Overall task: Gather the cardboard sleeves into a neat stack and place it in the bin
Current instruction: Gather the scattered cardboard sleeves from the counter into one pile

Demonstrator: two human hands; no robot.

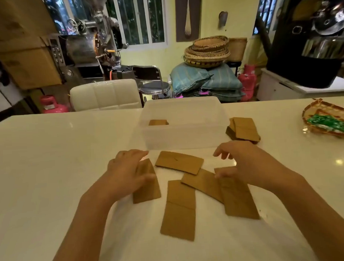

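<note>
- My left hand (127, 171) lies palm down on the white table (50, 155), fingers loosely curled over the far end of a flat brown cardboard sleeve (147, 187); thumb and fingers sit against it, though I cannot tell whether I have pinched it or only press on it. That sleeve's long axis runs away from me, its near end showing below my palm.
- Just right of my left fingertips lies a second sleeve (179, 162), plain kraft brown with a faint crease, long axis crosswise and dipping toward my right hand.
- Between my hands, nearer me, a third sleeve (179, 210) points straight away from me, with a fold line across its middle.
- A fourth sleeve (202, 183) lies on a diagonal, its far end tucked under the second.
- My right hand (241, 162) is spread wide with nothing gripped, the thumb touching the far end of a fifth sleeve (237, 198), which runs lengthwise toward me.
- Beyond both hands stands the clear plastic bin (184, 139), one sleeve (158, 122) lying inside.
- Beyond my right fingers, beside the bin, rests a small stack of sleeves (243, 129).
</note>
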